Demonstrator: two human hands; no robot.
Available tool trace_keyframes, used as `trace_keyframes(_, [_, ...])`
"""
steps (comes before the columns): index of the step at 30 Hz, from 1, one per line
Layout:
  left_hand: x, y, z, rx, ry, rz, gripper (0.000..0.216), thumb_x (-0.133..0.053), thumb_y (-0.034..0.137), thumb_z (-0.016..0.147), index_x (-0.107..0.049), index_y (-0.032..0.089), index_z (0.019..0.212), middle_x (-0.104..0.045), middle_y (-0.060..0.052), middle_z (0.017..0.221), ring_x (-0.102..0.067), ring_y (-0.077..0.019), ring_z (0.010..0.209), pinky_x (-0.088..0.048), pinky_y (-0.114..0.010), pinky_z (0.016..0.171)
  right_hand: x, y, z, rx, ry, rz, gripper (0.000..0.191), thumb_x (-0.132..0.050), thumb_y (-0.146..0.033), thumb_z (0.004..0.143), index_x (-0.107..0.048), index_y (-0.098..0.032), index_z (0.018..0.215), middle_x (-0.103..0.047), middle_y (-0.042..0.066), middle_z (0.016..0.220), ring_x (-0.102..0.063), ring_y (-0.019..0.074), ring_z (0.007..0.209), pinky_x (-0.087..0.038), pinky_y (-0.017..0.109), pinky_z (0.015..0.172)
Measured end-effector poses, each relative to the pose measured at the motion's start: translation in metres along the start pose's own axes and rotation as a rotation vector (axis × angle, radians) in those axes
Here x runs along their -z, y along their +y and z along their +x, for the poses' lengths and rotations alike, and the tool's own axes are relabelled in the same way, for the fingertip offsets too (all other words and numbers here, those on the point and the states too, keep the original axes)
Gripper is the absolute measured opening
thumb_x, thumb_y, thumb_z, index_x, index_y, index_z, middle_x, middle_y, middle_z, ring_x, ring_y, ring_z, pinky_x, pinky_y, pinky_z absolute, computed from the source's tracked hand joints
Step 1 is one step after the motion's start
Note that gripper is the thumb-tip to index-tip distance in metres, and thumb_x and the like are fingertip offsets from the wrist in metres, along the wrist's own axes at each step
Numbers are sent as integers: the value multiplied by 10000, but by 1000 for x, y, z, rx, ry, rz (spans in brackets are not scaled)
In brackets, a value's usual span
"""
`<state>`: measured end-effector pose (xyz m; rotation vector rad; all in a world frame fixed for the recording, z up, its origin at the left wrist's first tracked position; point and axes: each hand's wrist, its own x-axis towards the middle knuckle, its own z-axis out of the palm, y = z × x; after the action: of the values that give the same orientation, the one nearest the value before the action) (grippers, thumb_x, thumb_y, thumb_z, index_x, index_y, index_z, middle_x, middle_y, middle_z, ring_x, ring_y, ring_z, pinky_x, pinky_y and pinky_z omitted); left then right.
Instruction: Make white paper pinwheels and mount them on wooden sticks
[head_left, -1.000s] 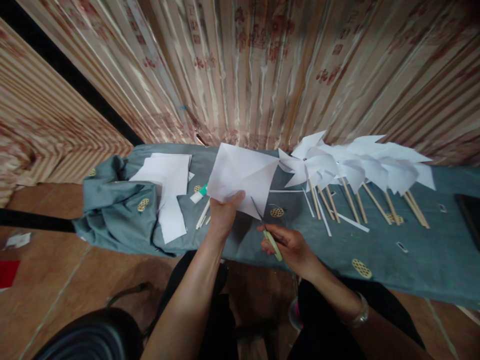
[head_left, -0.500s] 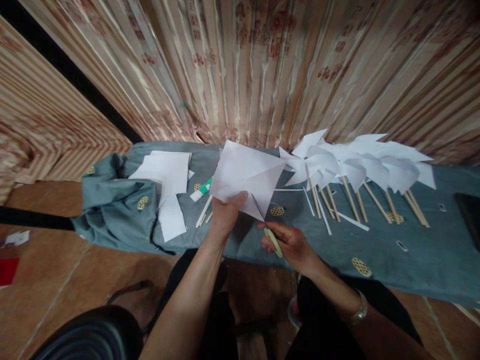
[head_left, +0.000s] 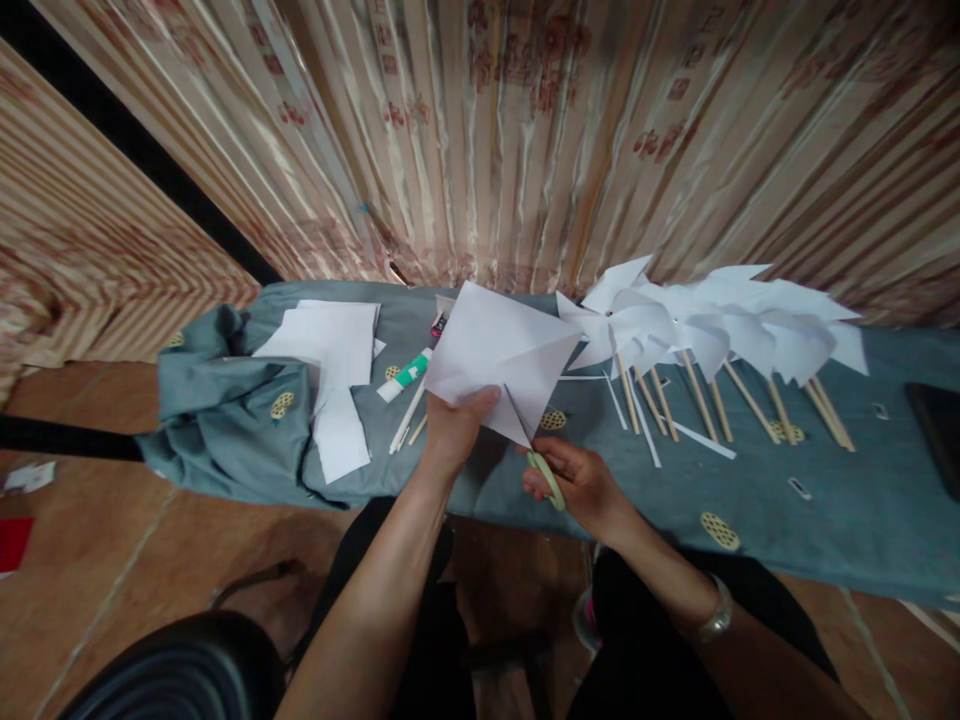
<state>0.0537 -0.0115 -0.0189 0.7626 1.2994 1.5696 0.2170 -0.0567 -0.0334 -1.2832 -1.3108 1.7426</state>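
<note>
Just left of the pinwheels (head_left: 720,345), the left hand (head_left: 459,420) pinches the white paper (head_left: 499,335), and the right hand (head_left: 581,485) has its fingers curled round the scissors (head_left: 553,480). The thin paper could flop, making the cut go crooked

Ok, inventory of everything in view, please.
Sheet: one, white, centre
Scissors: one, green handle, at sheet's near corner
Pinwheels: several, white, on sticks, right
Strips: several, white, by pinwheels
Papers: several, white, left
Tube: one, white-green, left of sheet
Loose sticks: several, pale, below tube
Small item: one, red-black, left of sheet
Slab: one, black, right edge
Cloth: one, grey-green, under these
Curtain: count unclear, beige, behind
Bars: two, black, left
Seat: one, black, lower left
Floor: one, brown, below
Flat item: one, red, floor left
Scrap: one, white, floor left
Bracelet: one, silver, lower right
Legs: two, black, below
Left hand: one, bare, pinching sheet
Right hand: one, bare, holding scissors
</note>
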Motion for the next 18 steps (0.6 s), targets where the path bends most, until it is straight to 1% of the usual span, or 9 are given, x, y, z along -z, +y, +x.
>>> trace_keyframes(2, [-1,1,-1,9,-11,-4,426,-779,205,568,-659,144,972,-718,-64,929,-660,-191,807,-528,-335,788,1,2,1,18,-1,-4,337,-737,-402,688,-633,-169,908,-624,-19,621,-562,121,551,-418,233,516])
trace_keyframes(5, [-2,1,-2,10,-29,-11,394,-781,206,564,-664,140,935,-716,-61,912,-655,-188,790,-527,-335,776,1,3,1,29,2,19,367,-730,-378,701,-622,-179,991,-625,-23,621,-575,127,563,-447,242,544])
trace_keyframes(10, [-2,1,-3,29,-9,-26,423,-787,195,553,-667,143,955,-717,-54,904,-657,-189,802,-522,-335,790,-2,0,1,12,29,63,537,-729,-349,681,-580,-174,1168,-636,-21,619,-586,138,555,-459,246,526])
trace_keyframes(13, [-3,2,-4,30,-19,-23,424,-784,201,556,-660,148,957,-718,-47,883,-655,-189,785,-525,-324,762,-2,-2,1,15,30,70,611,-739,-341,672,-551,-169,1227,-635,-25,611,-591,144,557,-473,251,530])
trace_keyframes(18, [-3,1,-5,34,-28,-17,404,-787,221,551,-645,158,924,-716,-54,897,-652,-192,779,-529,-330,752,0,0,1,29,24,58,572,-734,-324,689,-562,-178,1215,-646,-21,631,-589,136,557,-479,246,531])
